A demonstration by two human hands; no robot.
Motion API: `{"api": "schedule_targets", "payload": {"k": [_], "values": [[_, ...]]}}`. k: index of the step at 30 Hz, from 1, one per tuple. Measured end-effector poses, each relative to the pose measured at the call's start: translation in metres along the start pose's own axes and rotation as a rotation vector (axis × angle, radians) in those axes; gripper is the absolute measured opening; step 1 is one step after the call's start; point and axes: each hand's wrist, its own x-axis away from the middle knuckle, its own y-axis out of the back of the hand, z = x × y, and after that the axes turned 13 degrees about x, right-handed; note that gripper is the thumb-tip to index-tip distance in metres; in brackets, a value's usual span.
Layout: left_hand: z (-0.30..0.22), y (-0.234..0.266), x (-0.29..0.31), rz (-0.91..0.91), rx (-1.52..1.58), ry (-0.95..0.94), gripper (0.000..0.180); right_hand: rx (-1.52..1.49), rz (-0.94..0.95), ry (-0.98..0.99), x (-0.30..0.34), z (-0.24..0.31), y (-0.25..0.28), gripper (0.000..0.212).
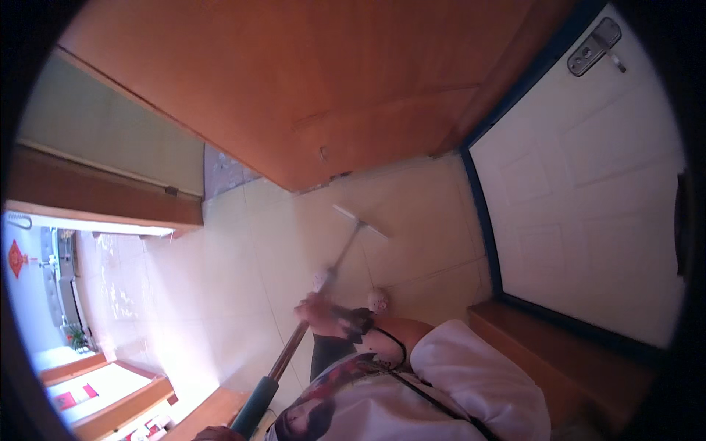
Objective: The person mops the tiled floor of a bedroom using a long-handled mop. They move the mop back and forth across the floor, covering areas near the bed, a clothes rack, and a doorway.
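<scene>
A long-handled floor mop [290,345] slants from the lower left toward the middle of the head view. Its narrow, pale flat head [360,220] rests on the tiled floor. My right hand [316,312] is closed around the middle of the pole, below a brownish stretch of the shaft. Down at the lower edge, my left hand [218,434] shows only in part, its fingers curled at the dark green grip [255,406] near the top end of the handle. My patterned slippers [378,299] show on the floor close to the pole.
Ahead stands a tall reddish-brown wooden cabinet [331,88]. A white door [573,184] in a dark blue frame closes the right side. A low wooden ledge [544,345] lies at my right. Leftward, a doorway opens onto a bright room with a plant [76,336].
</scene>
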Motion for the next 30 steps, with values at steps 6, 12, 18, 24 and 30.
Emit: {"api": "schedule_targets", "payload": {"k": [6,12,18,24,30], "values": [[0.033,-0.040,0.002,-0.253,0.295,0.134,0.025,0.049,-0.167,-0.394,0.070,-0.023,0.055,0.015],[0.088,-0.108,-0.057,0.223,0.724,0.217,0.036,0.197,-0.090,-0.570,0.146,-0.070,0.072,0.016],[0.088,-0.035,-0.084,-0.067,0.532,-0.027,0.032,0.000,-0.098,-0.460,0.046,-0.050,0.001,0.010],[0.069,0.095,-0.097,-0.206,0.534,-0.150,0.031,-0.167,0.076,-0.212,-0.084,0.031,-0.062,0.009],[0.151,0.182,-0.144,0.024,0.420,-0.186,0.018,0.013,0.086,-0.310,-0.102,0.029,-0.084,0.003]]}}
